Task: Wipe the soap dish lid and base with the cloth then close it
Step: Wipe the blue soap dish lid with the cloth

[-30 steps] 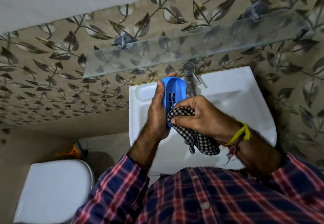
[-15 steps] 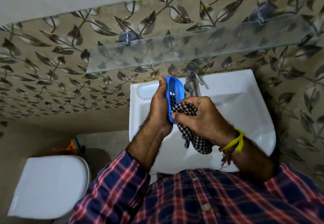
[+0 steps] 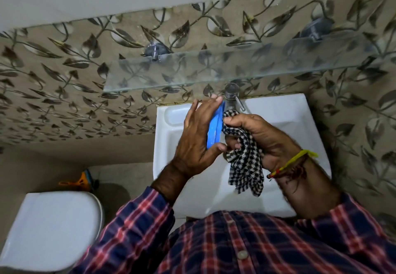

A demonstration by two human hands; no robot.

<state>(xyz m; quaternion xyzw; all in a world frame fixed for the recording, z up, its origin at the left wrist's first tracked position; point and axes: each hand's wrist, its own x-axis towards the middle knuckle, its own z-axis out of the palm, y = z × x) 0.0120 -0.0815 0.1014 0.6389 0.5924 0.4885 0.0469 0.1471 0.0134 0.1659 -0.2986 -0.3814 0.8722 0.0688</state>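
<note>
A blue plastic soap dish piece (image 3: 215,128) stands on edge above the white washbasin (image 3: 276,111). My left hand (image 3: 198,136) holds it from the left, fingertips at its top end and thumb under its bottom end, and covers most of it. My right hand (image 3: 260,138) grips a black-and-white checked cloth (image 3: 244,156) and presses it against the dish's right face. The loose end of the cloth hangs down over the basin. Only one blue piece shows; I cannot tell whether it is the lid or the base.
A metal tap (image 3: 232,97) stands just behind the dish at the basin's back rim. A glass shelf (image 3: 214,70) juts from the leaf-patterned wall above. A white toilet lid (image 3: 51,228) is at the lower left, with an orange tool (image 3: 80,180) on the floor behind it.
The dish has turned so its edge faces me and the slotted inside no longer shows. My left fingers have straightened along it. The cloth has slid up its right face.
</note>
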